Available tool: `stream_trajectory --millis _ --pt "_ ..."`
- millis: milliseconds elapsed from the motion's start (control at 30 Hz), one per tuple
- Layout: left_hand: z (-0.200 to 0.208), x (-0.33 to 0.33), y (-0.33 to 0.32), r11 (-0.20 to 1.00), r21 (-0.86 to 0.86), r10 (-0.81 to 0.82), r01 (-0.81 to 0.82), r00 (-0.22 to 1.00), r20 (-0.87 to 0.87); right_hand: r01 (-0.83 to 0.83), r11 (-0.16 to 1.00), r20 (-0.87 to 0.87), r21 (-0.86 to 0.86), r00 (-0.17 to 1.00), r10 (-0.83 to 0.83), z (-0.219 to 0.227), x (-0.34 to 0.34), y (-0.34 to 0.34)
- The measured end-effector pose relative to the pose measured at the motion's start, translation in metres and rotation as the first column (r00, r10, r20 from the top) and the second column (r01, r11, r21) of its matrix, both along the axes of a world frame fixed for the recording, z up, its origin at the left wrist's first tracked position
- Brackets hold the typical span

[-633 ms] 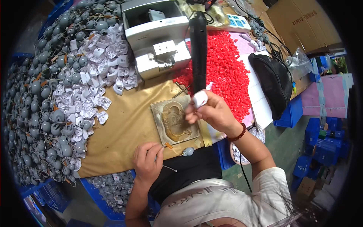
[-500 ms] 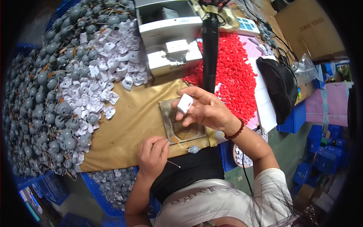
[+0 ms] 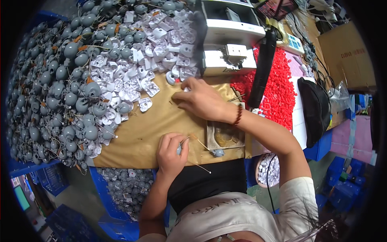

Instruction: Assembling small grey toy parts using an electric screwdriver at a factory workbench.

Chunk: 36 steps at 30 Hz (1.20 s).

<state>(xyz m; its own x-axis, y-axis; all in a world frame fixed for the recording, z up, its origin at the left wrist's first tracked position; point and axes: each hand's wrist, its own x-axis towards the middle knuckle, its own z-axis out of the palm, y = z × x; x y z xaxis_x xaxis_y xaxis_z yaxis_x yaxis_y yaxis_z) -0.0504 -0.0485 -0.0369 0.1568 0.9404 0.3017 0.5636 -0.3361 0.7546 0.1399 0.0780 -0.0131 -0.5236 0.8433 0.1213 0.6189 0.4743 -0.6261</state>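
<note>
My left hand (image 3: pixel 172 154) is closed round a grey ball-shaped part (image 3: pixel 179 149) that shows between the fingers. Thin cords come from this hand, one ending in a small pale tip. Beside it, an orange tag (image 3: pixel 194 137) and a second grey ball (image 3: pixel 219 153) hang on a pale cord at the cloth's front edge. My right hand (image 3: pixel 204 100) is over the gold cloth (image 3: pixel 149 133), with its fingers bent by the pile of white plastic parts (image 3: pixel 139 66). A bit of white plastic part (image 3: pixel 187 89) peeks out at its fingertips; the rest is hidden.
Grey balls with cords (image 3: pixel 60 92) are heaped at left. A metal-and-white machine (image 3: pixel 229 36) stands at the back, beside a black post (image 3: pixel 263 70) and a red heap of small parts (image 3: pixel 278 88). A metal plate (image 3: pixel 238 141) lies under my right forearm.
My right hand has moved left and away from me with the white plastic part, turning palm down at the white pile. My left hand stays closed near the cloth's front. The whole view has shifted.
</note>
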Motion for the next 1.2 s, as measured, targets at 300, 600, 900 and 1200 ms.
stream_trajectory --millis 300,600,900,1200 --pt "-0.003 -0.001 0.002 1.0 -0.015 -0.004 0.004 1.0 0.029 -0.061 0.994 -0.175 -0.09 0.984 0.044 0.011 0.02 -0.001" --pt "0.023 -0.029 0.043 0.998 0.013 0.063 -0.062 0.993 -0.099 -0.373 0.522 -0.64 -0.767 0.5 -0.583 0.038 0.065 -0.025" --pt "0.048 -0.054 0.098 0.979 0.205 0.107 0.007 0.835 -0.54 -0.003 0.529 -0.444 -0.849 0.547 -0.71 0.071 0.17 -0.107" --pt "0.019 -0.058 0.113 0.97 0.155 -0.042 0.188 0.757 -0.652 0.682 0.407 -0.767 -0.608 -0.37 -0.525 0.068 0.506 -0.251"
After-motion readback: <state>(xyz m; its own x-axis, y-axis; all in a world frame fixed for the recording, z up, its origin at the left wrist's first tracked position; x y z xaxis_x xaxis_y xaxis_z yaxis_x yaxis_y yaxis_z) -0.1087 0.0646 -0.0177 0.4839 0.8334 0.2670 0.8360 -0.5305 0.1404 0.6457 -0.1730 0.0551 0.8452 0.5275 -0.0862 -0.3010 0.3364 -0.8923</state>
